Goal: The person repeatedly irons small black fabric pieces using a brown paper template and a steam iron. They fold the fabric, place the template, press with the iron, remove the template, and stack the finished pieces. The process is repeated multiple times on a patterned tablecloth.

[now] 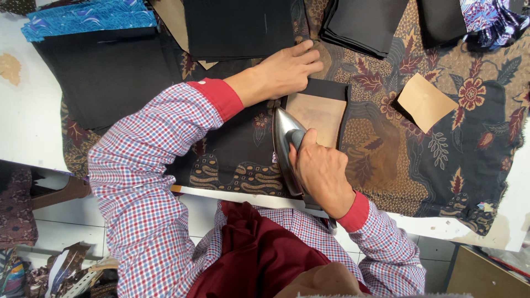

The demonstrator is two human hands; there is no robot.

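Observation:
My right hand (322, 172) grips the handle of a silver clothes iron (284, 135), whose tip points away from me. The iron rests against the left edge of a tan paper piece (321, 115) lying on a black fabric piece (331, 88). My left hand (287, 69) lies flat, fingers together, pressing the far edge of that black fabric. Both pieces sit on a brown and black floral cloth (441, 143) that covers the table.
Stacks of black fabric pieces lie at far left (105, 72), far middle (237, 27) and far right (361, 22). Blue patterned cloth (88, 16) sits at top left. A loose tan paper square (425, 102) lies to the right. The white table edge (27, 121) is at left.

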